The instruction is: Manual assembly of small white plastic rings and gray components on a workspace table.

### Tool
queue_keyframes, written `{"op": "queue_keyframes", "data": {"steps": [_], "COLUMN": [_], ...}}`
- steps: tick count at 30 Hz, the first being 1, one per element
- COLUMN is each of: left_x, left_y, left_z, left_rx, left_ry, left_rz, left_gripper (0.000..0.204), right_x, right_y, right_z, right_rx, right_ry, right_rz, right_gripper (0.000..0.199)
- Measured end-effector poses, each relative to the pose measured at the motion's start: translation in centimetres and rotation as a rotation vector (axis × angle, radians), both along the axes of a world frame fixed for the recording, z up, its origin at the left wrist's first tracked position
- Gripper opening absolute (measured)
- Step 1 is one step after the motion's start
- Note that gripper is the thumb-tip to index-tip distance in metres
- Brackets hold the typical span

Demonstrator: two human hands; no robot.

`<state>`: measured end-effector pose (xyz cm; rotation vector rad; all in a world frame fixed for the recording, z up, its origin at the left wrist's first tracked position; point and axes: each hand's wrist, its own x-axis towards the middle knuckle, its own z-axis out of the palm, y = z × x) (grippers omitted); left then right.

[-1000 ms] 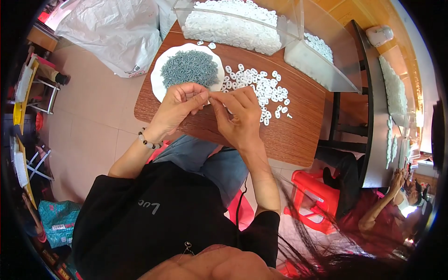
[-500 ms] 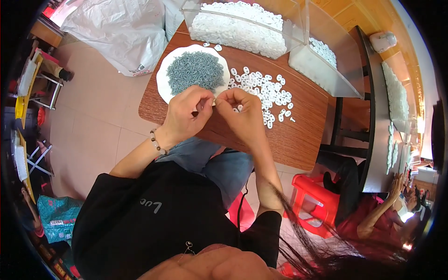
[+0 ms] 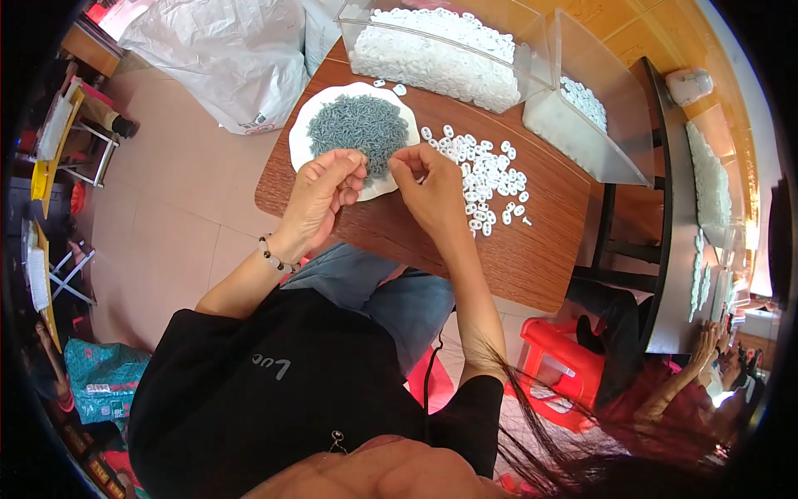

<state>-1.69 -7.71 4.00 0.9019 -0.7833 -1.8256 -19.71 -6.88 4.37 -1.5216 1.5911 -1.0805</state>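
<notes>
My left hand (image 3: 326,190) is closed in a pinch over the near edge of a white plate (image 3: 298,143) with a wavy rim. Its thumb and fingertips press together, but whatever they hold is too small to make out. The plate carries a heap of small grey-blue screw-like pieces (image 3: 353,125). A short way to its right, my right hand (image 3: 434,185) has thumb and forefinger brought together near the plate's right rim. Anything in that pinch is also hidden. Many small white oval pieces with two holes (image 3: 492,176) lie loose on the table beside my right hand.
Behind the plate stands a clear bin (image 3: 432,58) full of white pieces. Another clear bin (image 3: 573,137) is to its right. The brown wooden table (image 3: 532,266) ends close to my lap. White plastic bags (image 3: 224,58) lie at far left; a red stool (image 3: 561,370) and a person are at right.
My hands have come apart from each other. The left one has turned with its fingers curled in, and the right one has drawn slightly to the right. The whole view has shifted a little.
</notes>
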Motion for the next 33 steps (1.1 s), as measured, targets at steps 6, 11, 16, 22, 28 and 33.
{"op": "queue_keyframes", "data": {"steps": [6,11,16,22,28,33], "left_x": [-1.0,-2.7,-2.9,-3.1,-3.0,-3.0], "left_y": [1.2,2.8,4.4,5.7,6.2,6.5], "left_z": [0.4,-0.2,0.2,0.1,0.0,-0.6], "left_rx": [0.144,0.170,0.116,0.110,0.144,0.168], "left_ry": [0.037,0.062,-0.053,-0.109,-0.133,-0.121], "left_rz": [-0.055,-0.137,-0.257,-0.381,-0.526,-0.556], "left_gripper": [0.016,0.016,0.016,0.017,0.018,0.018], "right_x": [1.0,0.2,-0.7,-1.6,-2.4,-2.9], "right_y": [3.8,5.7,7.9,10.0,11.4,12.0], "right_z": [1.8,2.1,2.1,2.1,1.9,1.5], "right_rx": [-0.400,-0.523,-0.551,-0.511,-0.446,-0.381], "right_ry": [0.169,0.354,0.427,0.414,0.426,0.358], "right_rz": [-0.007,-0.037,-0.057,-0.019,0.051,0.080], "right_gripper": [0.015,0.019,0.018,0.016,0.017,0.016]}}
